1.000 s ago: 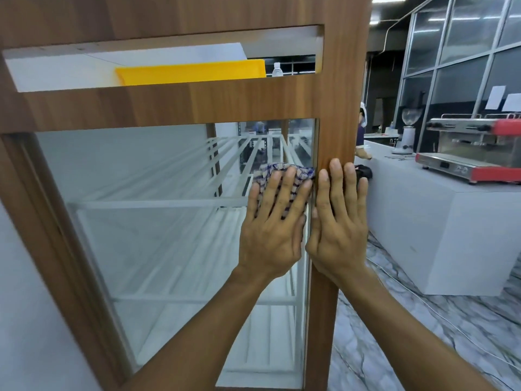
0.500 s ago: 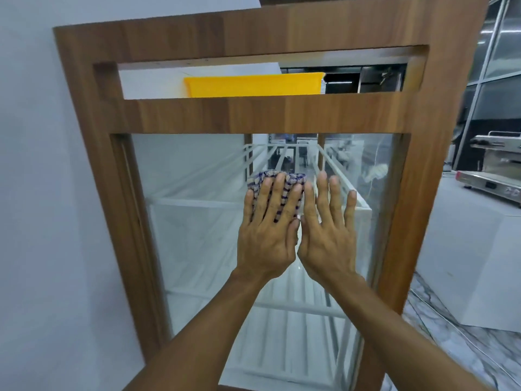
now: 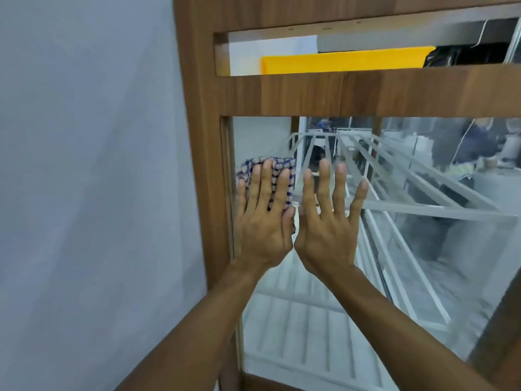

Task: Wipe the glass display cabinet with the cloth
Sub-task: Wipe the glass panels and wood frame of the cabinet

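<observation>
one cloth (image 3: 282,164) slid left | left hand (image 3: 262,224) flat on it | right hand (image 3: 327,232) spread

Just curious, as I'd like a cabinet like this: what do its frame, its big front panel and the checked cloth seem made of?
Frame: wood or wood-look laminate, going by the brown grain; matte. Front panel: clear glass, since white shelves show through and it carries reflections. Checked cloth: soft woven fabric, crumpled under the left hand.

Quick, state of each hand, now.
Left hand: open, straight fingers pressing the checked cloth against the cabinet glass.
Right hand: open, flat on the glass beside it, holding nothing.
</observation>
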Tool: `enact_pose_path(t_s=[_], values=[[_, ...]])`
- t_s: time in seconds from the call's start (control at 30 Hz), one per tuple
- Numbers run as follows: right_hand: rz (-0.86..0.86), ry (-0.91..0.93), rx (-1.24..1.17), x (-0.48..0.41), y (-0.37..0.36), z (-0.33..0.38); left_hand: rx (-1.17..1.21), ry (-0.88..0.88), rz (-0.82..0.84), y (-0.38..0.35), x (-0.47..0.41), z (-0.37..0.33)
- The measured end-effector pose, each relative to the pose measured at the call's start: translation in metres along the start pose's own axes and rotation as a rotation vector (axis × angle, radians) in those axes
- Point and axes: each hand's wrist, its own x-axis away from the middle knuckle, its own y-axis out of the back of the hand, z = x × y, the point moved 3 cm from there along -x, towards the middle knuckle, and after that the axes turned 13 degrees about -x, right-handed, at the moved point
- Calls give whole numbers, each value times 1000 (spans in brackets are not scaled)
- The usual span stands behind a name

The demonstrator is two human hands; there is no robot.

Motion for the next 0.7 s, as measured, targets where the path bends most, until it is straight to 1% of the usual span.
enact_pose_path(t_s=[0.1,0.17,0.2,0.23,0.3,0.33,0.37,0.47,0.5,0.53,0.57,0.63,0.67,0.7], values=[[13,1,11,6,-6,1,11,91,6,-3,15,12],[21,1,14,8,-7,-2,24,182,31,-4,33,5],[19,7,7,8,-6,-3,39,199,47,-5,42,-2],[14,16,-7,8,-5,-3,61,160,56,-5,48,-12],[-3,32,-45,10,-3,-4,83,-44,42,-5,45,-22],[-7,41,-54,12,-2,-6,74,-108,24,-7,38,-19],[0,48,-54,14,-1,-8,60,-98,5,-8,30,-11],[26,61,-35,22,2,-14,42,172,10,-5,30,5],[29,62,-40,25,3,-15,42,219,30,-5,40,2],[32,67,-49,28,3,-15,49,221,52,-5,50,-7],[30,70,-57,31,4,-16,67,176,65,-6,57,-21],[4,48,-54,40,11,-26,95,-13,60,-8,57,-49],[-5,28,-38,46,16,-34,84,-81,39,-10,50,-57],[-10,13,-19,51,24,-44,72,-81,11,-12,43,-62]])
